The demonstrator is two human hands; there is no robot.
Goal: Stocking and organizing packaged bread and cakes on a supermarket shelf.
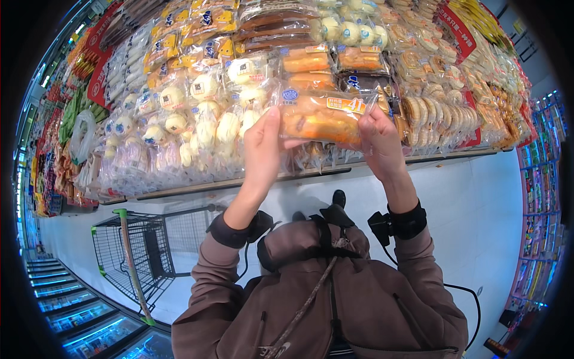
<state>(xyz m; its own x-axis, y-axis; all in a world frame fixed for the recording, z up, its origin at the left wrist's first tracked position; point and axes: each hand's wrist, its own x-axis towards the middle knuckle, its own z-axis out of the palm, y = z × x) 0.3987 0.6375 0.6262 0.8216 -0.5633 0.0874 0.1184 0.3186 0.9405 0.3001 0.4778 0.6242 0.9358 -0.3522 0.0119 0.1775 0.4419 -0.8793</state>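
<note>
Between my two hands is a clear plastic packet of golden-brown bread [320, 123], held above the front of a bakery display. My left hand [264, 139] grips its left end with the thumb on top. My right hand [383, 137] pinches the wrapper at the right end. Some fingers are hidden beneath the packet. Just behind it lie similar bread packets [306, 61] in a stack. Round cream-coloured buns in clear wrappers [204, 87] are heaped to the left, near my left hand. Right of my right hand stands a row of wrapped flat round pastries [439, 112].
A wire shopping cart [134, 247] with green corners stands on the pale floor [475, 215] at my left. The display's front edge [242, 179] runs across before me. Stocked shelves [540, 179] line the far right. Lit cases [85, 309] stand at lower left.
</note>
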